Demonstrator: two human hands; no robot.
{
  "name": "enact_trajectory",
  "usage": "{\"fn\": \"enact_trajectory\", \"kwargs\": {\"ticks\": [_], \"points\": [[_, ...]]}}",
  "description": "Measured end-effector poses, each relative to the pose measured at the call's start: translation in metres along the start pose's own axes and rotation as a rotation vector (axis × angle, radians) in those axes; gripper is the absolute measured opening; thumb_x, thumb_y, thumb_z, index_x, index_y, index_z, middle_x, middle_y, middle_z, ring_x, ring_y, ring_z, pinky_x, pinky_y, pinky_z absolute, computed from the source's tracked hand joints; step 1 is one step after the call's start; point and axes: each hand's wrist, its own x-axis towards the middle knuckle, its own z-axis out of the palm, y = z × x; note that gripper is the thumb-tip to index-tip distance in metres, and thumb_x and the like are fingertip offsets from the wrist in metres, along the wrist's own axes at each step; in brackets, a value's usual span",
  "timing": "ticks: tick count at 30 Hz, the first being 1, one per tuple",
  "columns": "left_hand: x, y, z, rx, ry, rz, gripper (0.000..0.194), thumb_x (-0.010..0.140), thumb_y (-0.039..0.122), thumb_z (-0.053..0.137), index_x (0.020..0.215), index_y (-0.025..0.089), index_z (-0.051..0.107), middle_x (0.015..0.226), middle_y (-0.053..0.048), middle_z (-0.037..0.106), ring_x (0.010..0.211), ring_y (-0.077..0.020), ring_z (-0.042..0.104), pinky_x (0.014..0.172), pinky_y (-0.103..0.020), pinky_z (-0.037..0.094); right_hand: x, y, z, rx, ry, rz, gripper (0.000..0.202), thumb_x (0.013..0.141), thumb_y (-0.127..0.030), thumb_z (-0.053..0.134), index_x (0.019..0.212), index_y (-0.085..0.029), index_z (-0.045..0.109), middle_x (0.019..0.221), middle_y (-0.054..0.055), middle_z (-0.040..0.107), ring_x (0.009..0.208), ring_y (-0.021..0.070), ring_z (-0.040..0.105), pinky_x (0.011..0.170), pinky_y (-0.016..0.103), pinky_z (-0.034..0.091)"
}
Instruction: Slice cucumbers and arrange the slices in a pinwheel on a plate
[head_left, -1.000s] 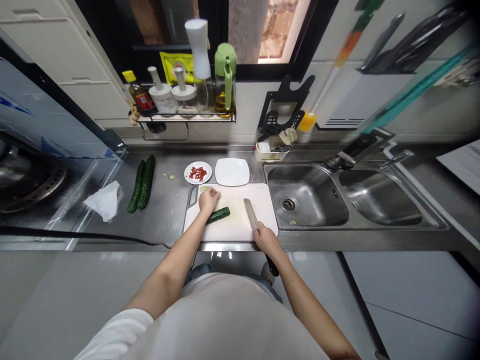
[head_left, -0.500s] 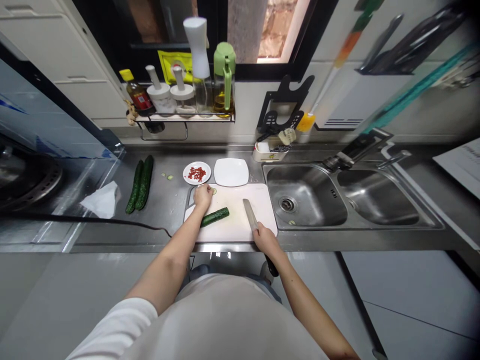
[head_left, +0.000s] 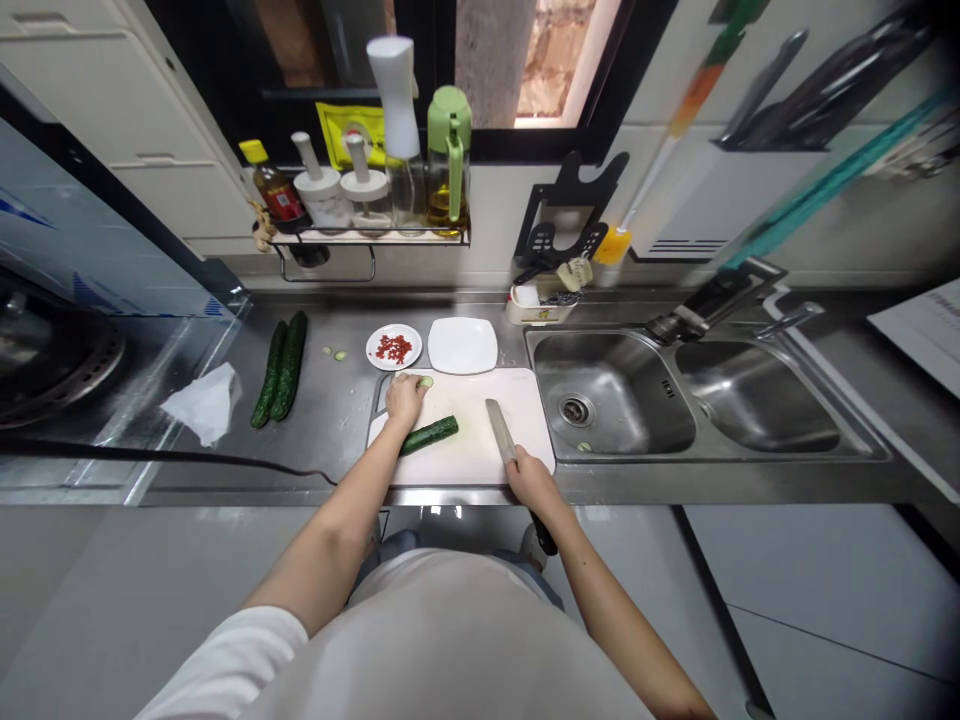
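Note:
My left hand [head_left: 405,398] is at the upper left of the white cutting board [head_left: 472,468]. Its fingers are pinched at a small round cucumber slice [head_left: 426,382]. Below that hand lies a length of cucumber [head_left: 433,434], its left end hidden behind my wrist. My right hand [head_left: 531,475] grips a kitchen knife [head_left: 499,428] near the board's right side. The blade points up and away across the board, apart from the cucumber, and the black handle end shows below my hand.
Behind the board stand a plate of chopped red pieces [head_left: 394,348] and a square white plate [head_left: 463,345]. Two whole cucumbers [head_left: 280,370], some end slices [head_left: 340,355] and a crumpled white tissue [head_left: 204,403] lie left. To the right is a double sink [head_left: 615,400].
My left fingers have shifted slightly right and now meet the cucumber slice, which has moved a touch. The knife and my right hand have stayed in place.

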Motion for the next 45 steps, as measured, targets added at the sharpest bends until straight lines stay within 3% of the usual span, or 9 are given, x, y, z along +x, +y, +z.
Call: {"fn": "enact_trajectory", "kwargs": {"ticks": [10, 19, 26, 33, 45], "points": [[-0.008, 0.004, -0.011, -0.128, 0.045, -0.069, 0.024, 0.084, 0.031, 0.061, 0.103, 0.021, 0.072, 0.099, -0.008, 0.069, 0.098, -0.0242, 0.059, 0.085, -0.034, 0.044, 0.002, 0.002, 0.002, 0.017, -0.002, -0.009, 0.027, 0.096, -0.024, 0.032, 0.110, -0.015, 0.053, 0.099, 0.013, 0.069, 0.091, 0.0224, 0.063, 0.070, 0.028, 0.034], [-0.065, 0.015, -0.018, -0.235, -0.011, 0.094, 0.023, 0.087, 0.036, 0.056, 0.098, 0.021, 0.071, 0.095, -0.006, 0.069, 0.089, -0.0200, 0.061, 0.083, -0.032, 0.046, 0.003, 0.001, 0.002, 0.013, -0.002, -0.008, 0.027, 0.096, -0.024, 0.033, 0.110, -0.015, 0.053, 0.101, 0.013, 0.069, 0.092, 0.0225, 0.063, 0.071, 0.028, 0.035], [-0.095, 0.016, -0.017, -0.203, -0.031, 0.223, 0.024, 0.089, 0.037, 0.056, 0.103, 0.023, 0.070, 0.102, -0.006, 0.067, 0.100, -0.0224, 0.059, 0.091, -0.035, 0.044, 0.002, -0.001, 0.001, 0.004, 0.004, -0.006, 0.025, 0.096, -0.024, 0.032, 0.109, -0.016, 0.053, 0.101, 0.012, 0.069, 0.092, 0.0215, 0.064, 0.069, 0.027, 0.036], [-0.101, 0.016, -0.014, -0.181, -0.049, 0.277, 0.027, 0.090, 0.037, 0.055, 0.110, 0.025, 0.068, 0.107, -0.007, 0.066, 0.102, -0.0220, 0.058, 0.092, -0.037, 0.044, -0.003, -0.005, -0.004, -0.006, -0.006, 0.001, 0.027, 0.096, -0.025, 0.033, 0.111, -0.016, 0.053, 0.102, 0.012, 0.068, 0.094, 0.0220, 0.063, 0.069, 0.027, 0.036], [-0.099, 0.019, -0.013, -0.136, -0.047, 0.349, 0.028, 0.093, 0.035, 0.053, 0.115, 0.026, 0.066, 0.108, -0.006, 0.065, 0.103, -0.0210, 0.058, 0.092, -0.036, 0.043, -0.014, -0.046, -0.014, 0.001, -0.008, -0.097, 0.029, 0.099, -0.027, 0.030, 0.114, -0.017, 0.053, 0.103, 0.013, 0.068, 0.094, 0.0227, 0.063, 0.070, 0.027, 0.035]]}}
